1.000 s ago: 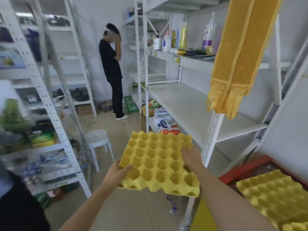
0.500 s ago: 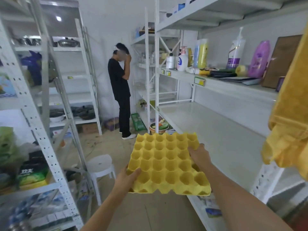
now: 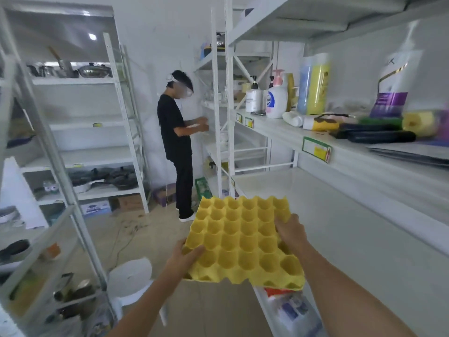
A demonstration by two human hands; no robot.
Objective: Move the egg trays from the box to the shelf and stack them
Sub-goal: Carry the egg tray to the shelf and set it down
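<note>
A yellow egg tray is held level in front of me, cups facing up, just left of the wide white shelf. My left hand grips its near left corner, thumb on top. Over the tray's right edge my right hand holds it, fingers curled across the cups. The tray's right side hangs near the shelf's front edge. The box and the other trays are out of view.
The shelf above holds bottles, rolled bags and price labels. A person in black stands at the far rack. A white stool sits on the floor at left, beside a white rack with pans.
The view has swung left and up, away from the box, while the tray stayed in both hands and now sits closer to the white shelf. The person at the back lowered an arm.
</note>
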